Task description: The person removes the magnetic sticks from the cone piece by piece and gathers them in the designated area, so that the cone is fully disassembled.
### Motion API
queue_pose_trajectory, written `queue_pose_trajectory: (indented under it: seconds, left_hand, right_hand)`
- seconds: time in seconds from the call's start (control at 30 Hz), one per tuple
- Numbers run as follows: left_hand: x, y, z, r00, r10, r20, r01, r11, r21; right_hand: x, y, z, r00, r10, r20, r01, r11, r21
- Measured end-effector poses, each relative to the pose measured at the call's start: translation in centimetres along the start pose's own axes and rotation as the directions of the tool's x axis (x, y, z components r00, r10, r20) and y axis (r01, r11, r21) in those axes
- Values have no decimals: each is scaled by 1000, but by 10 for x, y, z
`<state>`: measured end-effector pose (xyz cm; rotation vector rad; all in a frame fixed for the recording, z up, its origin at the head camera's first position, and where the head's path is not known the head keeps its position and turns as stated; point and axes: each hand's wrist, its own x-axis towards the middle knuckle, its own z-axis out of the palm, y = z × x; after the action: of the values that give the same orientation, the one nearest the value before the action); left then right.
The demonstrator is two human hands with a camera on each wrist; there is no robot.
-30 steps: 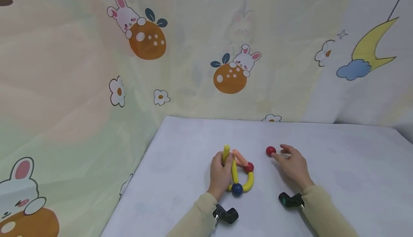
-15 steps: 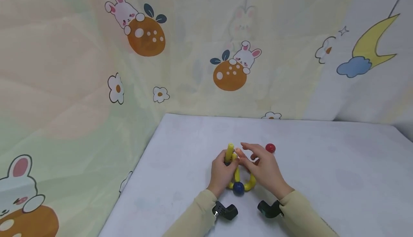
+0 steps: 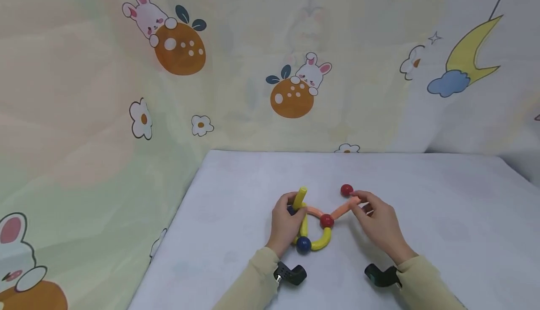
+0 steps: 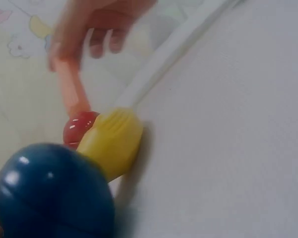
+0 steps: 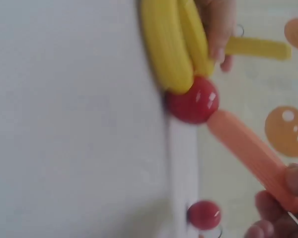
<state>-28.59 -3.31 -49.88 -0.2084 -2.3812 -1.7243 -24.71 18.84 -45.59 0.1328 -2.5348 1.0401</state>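
Observation:
A ring of rods and balls lies on the table, with a blue ball (image 3: 303, 245) at its near side, a curved yellow rod (image 3: 322, 240), a red ball (image 3: 326, 221) and a curved orange rod (image 3: 314, 211). My left hand (image 3: 285, 223) grips the ring's left side, where a short yellow rod (image 3: 300, 198) sticks up beside a partly hidden blue ball. The far end of a straight orange rod (image 3: 342, 208) is pinched by my right hand (image 3: 379, 223); its other end meets the red ball. In the right wrist view, thumb and fingers close on this orange rod (image 5: 253, 156).
A loose red ball (image 3: 347, 190) lies on the white table (image 3: 236, 183) just beyond my right fingertips. Behind the table hangs a patterned cloth (image 3: 240, 66) with rabbits and flowers. Each wrist carries a black camera mount (image 3: 381, 275).
My right hand came left to the ring, took hold of the straight orange rod, and swung its free end out to the right. The left hand keeps its grip.

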Motion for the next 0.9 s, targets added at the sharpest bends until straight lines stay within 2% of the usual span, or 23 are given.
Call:
queue_pose_trajectory:
  seconds: [0.07, 0.13, 0.2, 0.27, 0.33, 0.4, 0.43, 0.47, 0.5, 0.57, 0.6, 0.63, 0.67, 0.7, 0.77, 0.83, 0.87, 0.9]
  left_hand:
    - [1, 2, -3, 999, -20, -29, 21, 1000, 5]
    - [1, 4, -5, 998, -37, -57, 39, 999, 30]
    - [2, 6, -7, 996, -46, -79, 50, 998, 48]
    - [2, 8, -7, 995, -36, -98, 43, 996, 76]
    - [0, 11, -6, 992, 7, -125, 5, 996, 94]
    - [-3, 16, -5, 980, 98, -171, -78, 990, 121]
    - [-5, 20, -4, 966, 165, -197, -139, 980, 142]
    - [-7, 23, -3, 946, 238, -219, -206, 965, 160]
    - [-10, 26, -2, 916, 325, -235, -284, 940, 189]
    - [-15, 33, 2, 842, 487, -231, -431, 866, 254]
    - [-18, 35, 3, 806, 556, -203, -495, 821, 284]
    - [-20, 38, 5, 777, 609, -156, -547, 778, 310]
    - [-22, 40, 8, 764, 639, -93, -582, 744, 329]
    - [-24, 40, 10, 760, 649, -22, -599, 713, 363]
    - [-26, 40, 14, 795, 591, 135, -584, 687, 432]
    - [-27, 38, 16, 831, 482, 277, -551, 645, 529]
    - [-27, 36, 17, 846, 421, 327, -532, 622, 574]
    - [-27, 34, 17, 854, 372, 363, -520, 595, 613]
  right_hand:
    - [-5, 9, -4, 993, 87, 79, -85, 996, -34]
    - [-11, 16, -6, 974, 157, 162, -147, 986, -74]
    - [-16, 20, -5, 959, 189, 212, -169, 979, -110]
    - [-20, 22, -4, 953, 192, 234, -167, 978, -123]
    - [-25, 23, -2, 953, 190, 235, -165, 979, -120]
    - [-29, 22, 0, 957, 187, 223, -164, 979, -119]
    - [-31, 22, 2, 959, 184, 216, -162, 980, -117]
    - [-33, 22, 3, 961, 184, 208, -161, 980, -120]
    - [-36, 21, 5, 963, 181, 200, -158, 979, -127]
    - [-39, 21, 8, 969, 172, 180, -149, 980, -132]
    - [-40, 21, 8, 971, 167, 170, -145, 980, -134]
    - [-41, 21, 9, 974, 161, 162, -139, 981, -139]
    - [-42, 21, 10, 976, 155, 153, -133, 981, -140]
    - [-42, 21, 10, 978, 149, 145, -129, 981, -142]
    - [-42, 22, 9, 981, 140, 134, -121, 983, -141]
    - [-42, 23, 9, 983, 126, 132, -107, 985, -138]
    - [-42, 24, 8, 984, 119, 132, -101, 986, -133]
    - [-42, 24, 8, 984, 116, 135, -99, 987, -129]
